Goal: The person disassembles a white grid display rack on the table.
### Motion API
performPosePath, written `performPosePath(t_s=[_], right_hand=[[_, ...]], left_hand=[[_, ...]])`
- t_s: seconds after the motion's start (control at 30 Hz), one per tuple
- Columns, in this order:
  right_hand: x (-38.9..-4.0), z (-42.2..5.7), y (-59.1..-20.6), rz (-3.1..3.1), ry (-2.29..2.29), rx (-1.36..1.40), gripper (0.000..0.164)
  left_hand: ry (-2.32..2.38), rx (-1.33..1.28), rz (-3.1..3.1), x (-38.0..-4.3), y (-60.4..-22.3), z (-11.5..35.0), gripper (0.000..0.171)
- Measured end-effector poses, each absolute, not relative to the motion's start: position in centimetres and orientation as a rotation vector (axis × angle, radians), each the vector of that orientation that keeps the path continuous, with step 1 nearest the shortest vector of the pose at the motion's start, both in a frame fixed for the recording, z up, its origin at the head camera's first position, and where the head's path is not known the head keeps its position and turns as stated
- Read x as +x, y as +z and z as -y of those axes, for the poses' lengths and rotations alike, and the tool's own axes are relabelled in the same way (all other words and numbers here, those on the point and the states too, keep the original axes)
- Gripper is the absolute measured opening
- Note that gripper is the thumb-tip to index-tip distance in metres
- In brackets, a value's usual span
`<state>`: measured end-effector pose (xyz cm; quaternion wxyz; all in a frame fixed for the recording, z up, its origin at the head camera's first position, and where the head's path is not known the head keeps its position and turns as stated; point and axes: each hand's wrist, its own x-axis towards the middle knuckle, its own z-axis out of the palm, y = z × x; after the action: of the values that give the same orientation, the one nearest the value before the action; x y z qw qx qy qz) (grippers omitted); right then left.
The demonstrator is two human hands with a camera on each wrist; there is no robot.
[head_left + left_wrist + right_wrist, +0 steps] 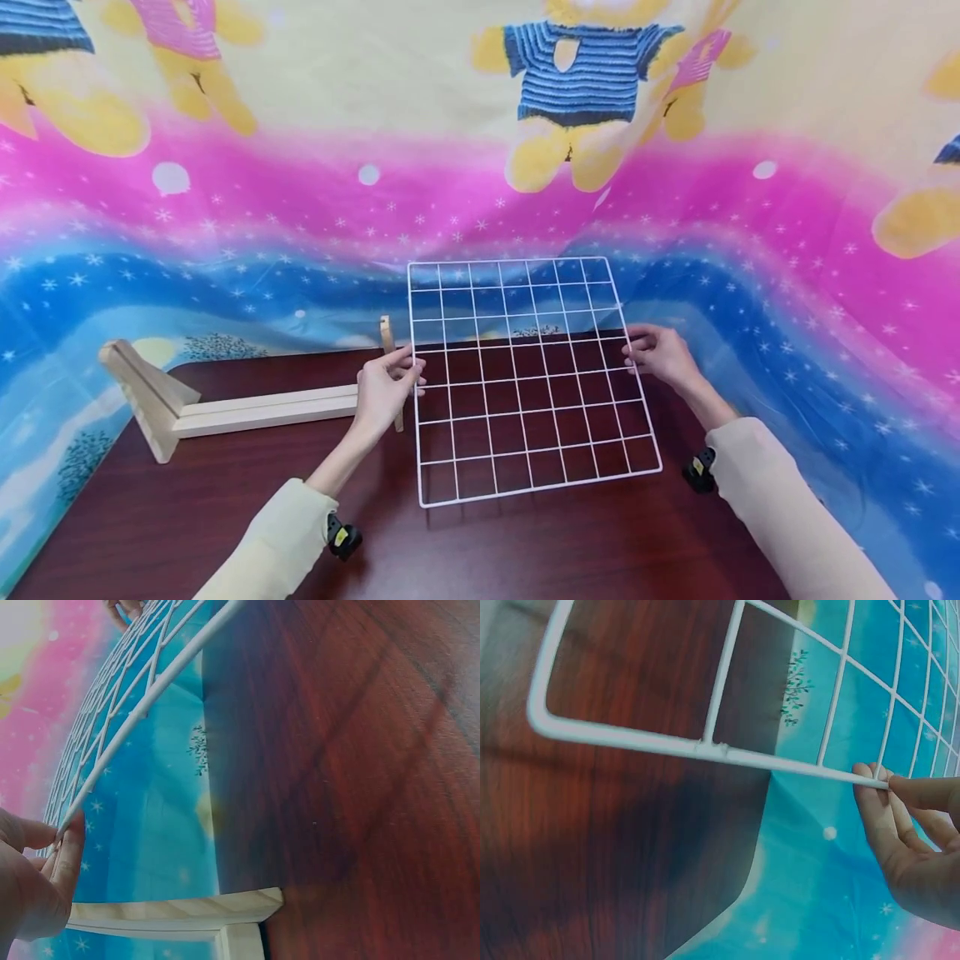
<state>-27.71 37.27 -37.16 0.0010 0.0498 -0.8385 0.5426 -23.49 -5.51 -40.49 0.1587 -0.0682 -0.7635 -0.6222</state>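
Observation:
A white wire grid panel (528, 379) is held up above the table, its lower edge toward me. My left hand (384, 392) pinches its left side wire between thumb and fingers, which the left wrist view also shows at the side wire (142, 709). On the opposite side, my right hand (660, 354) pinches the right side wire; in the right wrist view thumb and fingers meet on that wire (780, 763). Behind my left hand stands a pale wooden stand (270, 410), with an upright at each end; the hand covers part of its right end.
The dark red-brown wooden table (225, 508) lies beneath everything. A printed cloth (315, 217) with bears and snowflakes hangs behind the table and along both sides. A small black device (343, 537) sits at the left cuff, and another black device (699, 471) at the right.

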Motion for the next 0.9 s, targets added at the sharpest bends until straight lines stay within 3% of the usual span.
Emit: performPosePath(t_s=[0.27, 0.9], right_hand=[[-27.7, -37.5, -39.1, 2.779, 1.483, 0.219, 0.056], [-28.4, -38.1, -42.1, 2.883, 1.703, 0.072, 0.070]], left_hand=[[-1.722, -0.236, 2.352, -23.7, -42.0, 5.4, 0.049], [-1.773, -0.172, 2.461, -24.0, -43.2, 4.2, 0.046]])
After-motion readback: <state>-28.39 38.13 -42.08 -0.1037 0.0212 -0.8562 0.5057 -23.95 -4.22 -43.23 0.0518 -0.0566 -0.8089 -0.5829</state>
